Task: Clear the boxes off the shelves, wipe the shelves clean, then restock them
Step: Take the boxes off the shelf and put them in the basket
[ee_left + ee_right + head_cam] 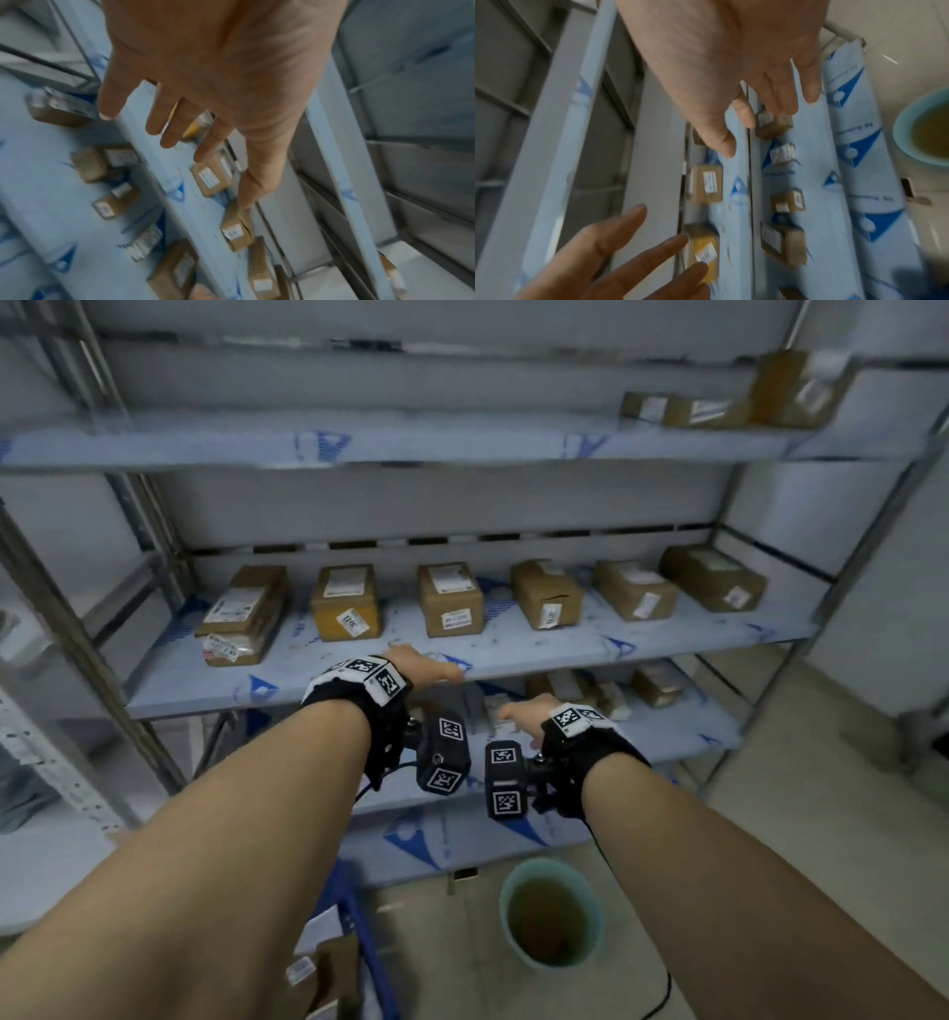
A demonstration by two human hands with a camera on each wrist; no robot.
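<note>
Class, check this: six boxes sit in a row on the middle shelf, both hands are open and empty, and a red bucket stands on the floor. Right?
Not quite. The bucket is pale green, not red, as the head view shows. The rest stands: six boxes on the middle shelf, left hand and right hand open, empty.

Brown cardboard boxes [450, 607] are wearing white barcode labels — one yellow box [347, 603] — pale shelf liner [539, 644] showing blue triangles, teal bucket [550, 914] holding murky brown water.

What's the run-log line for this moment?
left hand: open, empty | right hand: open, empty | cardboard boxes: on middle shelf
</note>
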